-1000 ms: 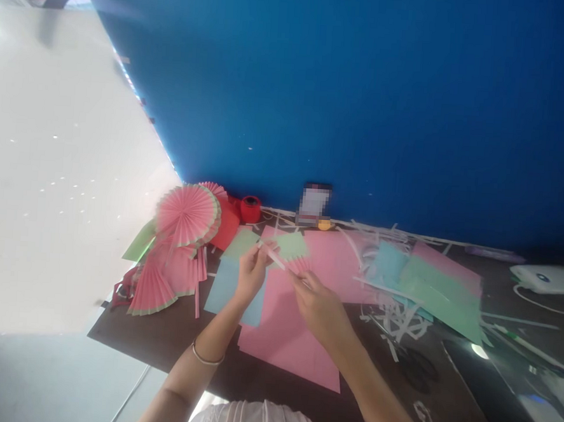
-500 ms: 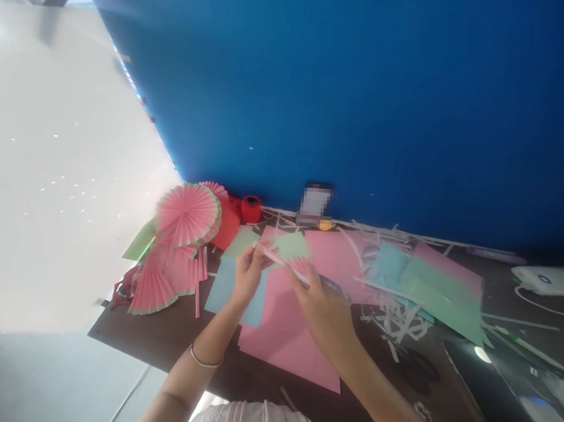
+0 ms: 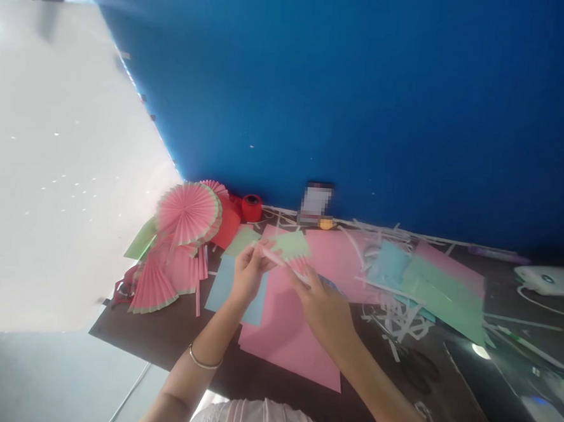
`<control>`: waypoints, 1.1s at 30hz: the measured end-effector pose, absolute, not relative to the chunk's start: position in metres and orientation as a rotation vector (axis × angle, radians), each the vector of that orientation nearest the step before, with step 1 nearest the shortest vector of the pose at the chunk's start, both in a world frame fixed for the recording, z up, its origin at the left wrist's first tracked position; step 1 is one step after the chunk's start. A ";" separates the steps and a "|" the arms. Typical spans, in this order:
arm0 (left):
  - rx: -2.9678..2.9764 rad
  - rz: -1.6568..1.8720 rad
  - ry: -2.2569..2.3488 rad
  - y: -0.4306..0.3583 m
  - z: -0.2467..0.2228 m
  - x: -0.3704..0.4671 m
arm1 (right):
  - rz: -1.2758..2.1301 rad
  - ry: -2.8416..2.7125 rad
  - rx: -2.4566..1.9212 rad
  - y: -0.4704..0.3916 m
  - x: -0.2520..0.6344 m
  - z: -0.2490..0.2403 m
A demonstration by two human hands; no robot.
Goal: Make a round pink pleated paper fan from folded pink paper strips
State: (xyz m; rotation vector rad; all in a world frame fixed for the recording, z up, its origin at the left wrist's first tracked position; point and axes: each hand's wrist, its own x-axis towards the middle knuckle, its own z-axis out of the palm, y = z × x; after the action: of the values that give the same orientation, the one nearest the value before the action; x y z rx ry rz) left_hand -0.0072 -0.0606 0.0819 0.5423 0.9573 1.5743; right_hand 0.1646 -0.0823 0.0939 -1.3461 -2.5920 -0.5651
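Note:
Between my hands is a narrow strip of folded pink paper (image 3: 275, 257), held above the table and slanting down to the right. My left hand (image 3: 250, 269), with a bangle on its wrist, pinches the upper left end. The fingers of my right hand (image 3: 321, 302) close on the lower right end. Beneath them lie a large pink sheet (image 3: 288, 345), a light blue sheet (image 3: 222, 290) and a pale green piece (image 3: 292, 245). Pleated pink paper fans with green edges (image 3: 186, 215) are piled at the left.
A red tape roll (image 3: 251, 208) and a phone-like object (image 3: 315, 203) stand near the blue wall. To the right are white paper scraps (image 3: 402, 317), dark scissors (image 3: 415, 369), green paper (image 3: 443, 297) and a white device (image 3: 548, 279).
The view has shifted very slightly. Both hands keep their grip on the folded pink strip, with almost no visible movement.

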 end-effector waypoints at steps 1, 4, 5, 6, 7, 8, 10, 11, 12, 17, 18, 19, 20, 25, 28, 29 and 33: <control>0.534 1.574 0.947 -0.061 0.082 -0.008 | -0.572 -2.595 -1.343 -0.082 0.165 0.093; 0.508 1.569 0.918 -0.062 0.082 -0.009 | -0.573 -2.594 -1.331 -0.082 0.165 0.091; 0.497 1.564 0.909 -0.062 0.083 -0.009 | -0.569 -2.591 -1.328 -0.082 0.165 0.091; 0.481 1.559 0.901 -0.062 0.083 -0.009 | -0.562 -2.586 -1.324 -0.081 0.165 0.090; 0.462 1.557 0.894 -0.062 0.084 -0.010 | -0.553 -2.581 -1.320 -0.081 0.164 0.089; 0.442 1.559 0.891 -0.062 0.085 -0.010 | -0.541 -2.578 -1.316 -0.080 0.164 0.088; 0.409 1.567 0.897 -0.062 0.086 -0.009 | -0.521 -2.580 -1.303 -0.080 0.162 0.088; 0.407 1.570 0.905 -0.062 0.086 -0.008 | -0.520 -2.581 -1.296 -0.080 0.161 0.087; 0.417 1.568 0.917 -0.062 0.087 -0.007 | -0.529 -2.577 -1.289 -0.080 0.161 0.087; 0.560 1.527 1.037 -0.061 0.089 -0.004 | -0.538 -2.544 -1.265 -0.080 0.163 0.088; 0.572 1.536 1.058 -0.061 0.088 -0.004 | -0.514 -2.549 -1.259 -0.080 0.164 0.088; 0.571 1.546 1.066 -0.060 0.087 -0.005 | -0.488 -2.557 -1.249 -0.080 0.165 0.088; 0.554 1.550 1.058 -0.059 0.086 -0.006 | -0.462 -2.566 -1.237 -0.080 0.167 0.088; 0.377 1.465 0.912 -0.056 0.081 -0.005 | -0.418 -2.555 -1.214 -0.078 0.169 0.081; 0.327 1.420 0.862 -0.057 0.079 -0.001 | -0.457 -2.531 -1.207 -0.076 0.169 0.077; 0.328 1.414 0.851 -0.058 0.079 0.001 | -0.466 -2.526 -1.204 -0.076 0.168 0.076; 0.376 1.413 0.865 -0.061 0.074 0.006 | -0.417 -2.525 -1.196 -0.075 0.166 0.076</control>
State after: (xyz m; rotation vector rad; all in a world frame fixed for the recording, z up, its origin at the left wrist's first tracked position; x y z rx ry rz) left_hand 0.0055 -0.0612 0.0744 0.3757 0.8646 1.4127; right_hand 0.1664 -0.0754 0.0758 -1.1961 -2.5249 -0.4168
